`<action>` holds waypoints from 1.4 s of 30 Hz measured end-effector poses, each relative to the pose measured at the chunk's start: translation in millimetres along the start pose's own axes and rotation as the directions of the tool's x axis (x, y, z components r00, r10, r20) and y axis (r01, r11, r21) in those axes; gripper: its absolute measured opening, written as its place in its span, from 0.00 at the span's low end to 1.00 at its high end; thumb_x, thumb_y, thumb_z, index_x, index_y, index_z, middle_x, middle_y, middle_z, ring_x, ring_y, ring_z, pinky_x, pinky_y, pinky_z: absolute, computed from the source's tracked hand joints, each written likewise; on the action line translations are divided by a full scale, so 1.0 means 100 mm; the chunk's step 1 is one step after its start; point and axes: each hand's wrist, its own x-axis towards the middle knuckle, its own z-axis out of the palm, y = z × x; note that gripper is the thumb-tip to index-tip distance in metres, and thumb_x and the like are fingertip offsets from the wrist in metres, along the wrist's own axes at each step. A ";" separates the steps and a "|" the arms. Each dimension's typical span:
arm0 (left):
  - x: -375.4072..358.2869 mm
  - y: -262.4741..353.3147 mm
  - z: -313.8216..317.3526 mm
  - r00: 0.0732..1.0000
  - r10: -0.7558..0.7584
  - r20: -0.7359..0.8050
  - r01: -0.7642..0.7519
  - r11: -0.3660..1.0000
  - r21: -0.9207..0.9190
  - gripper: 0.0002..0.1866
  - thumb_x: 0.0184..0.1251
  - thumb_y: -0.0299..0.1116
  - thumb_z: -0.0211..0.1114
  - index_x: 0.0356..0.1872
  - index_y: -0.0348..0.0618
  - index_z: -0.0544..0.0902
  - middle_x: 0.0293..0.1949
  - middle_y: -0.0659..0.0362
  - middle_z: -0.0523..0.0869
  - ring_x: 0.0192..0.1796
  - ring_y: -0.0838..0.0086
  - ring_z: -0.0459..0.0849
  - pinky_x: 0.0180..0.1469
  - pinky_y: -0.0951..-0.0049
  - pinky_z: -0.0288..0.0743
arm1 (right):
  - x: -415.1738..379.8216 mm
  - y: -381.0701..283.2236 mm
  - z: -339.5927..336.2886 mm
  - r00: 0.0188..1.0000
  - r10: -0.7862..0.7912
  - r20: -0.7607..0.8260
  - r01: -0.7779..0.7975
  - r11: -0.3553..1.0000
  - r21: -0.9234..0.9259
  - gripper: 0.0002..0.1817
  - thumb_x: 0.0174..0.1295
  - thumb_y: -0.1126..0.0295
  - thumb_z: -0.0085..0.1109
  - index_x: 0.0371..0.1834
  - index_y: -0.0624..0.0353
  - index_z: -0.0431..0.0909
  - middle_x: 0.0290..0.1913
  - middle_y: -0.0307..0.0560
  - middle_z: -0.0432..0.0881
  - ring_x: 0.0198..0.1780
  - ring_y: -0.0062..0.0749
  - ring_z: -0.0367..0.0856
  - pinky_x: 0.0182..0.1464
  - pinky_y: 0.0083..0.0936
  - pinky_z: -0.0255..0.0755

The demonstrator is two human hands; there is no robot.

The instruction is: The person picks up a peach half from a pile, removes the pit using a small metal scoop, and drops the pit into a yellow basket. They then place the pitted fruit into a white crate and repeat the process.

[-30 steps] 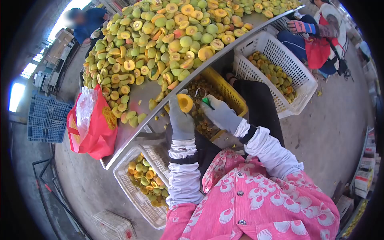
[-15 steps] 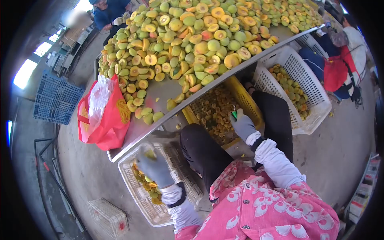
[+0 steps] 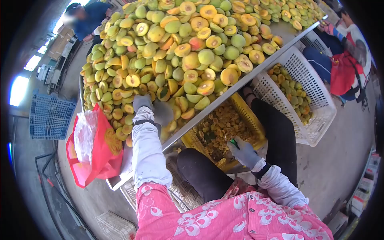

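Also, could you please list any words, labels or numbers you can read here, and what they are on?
None can be read.
Red bag: a round gold emblem, too blurred to read.
Boxes at the right edge: print too small to read.

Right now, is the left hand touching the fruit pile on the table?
Touching. The head view shows the gloved left hand resting on halved fruit at the pile's near edge, no gap visible.

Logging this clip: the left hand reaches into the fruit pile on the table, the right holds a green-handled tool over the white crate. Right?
Not quite. In the head view the right hand holds the green-handled tool over the yellow crate, not the white one. The left hand does reach into the fruit pile.
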 end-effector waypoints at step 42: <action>-3.73 -0.15 -0.49 0.669 0.680 0.300 0.242 0.183 -0.953 0.35 0.80 0.60 0.36 0.32 0.38 0.78 0.23 0.56 0.81 0.25 0.75 0.76 0.30 0.77 0.70 | -1.16 -1.35 -0.32 0.398 -0.357 0.845 -0.606 0.589 0.534 0.23 0.76 0.42 0.44 0.30 0.48 0.68 0.16 0.23 0.54 0.15 0.08 0.49 0.14 0.10 0.42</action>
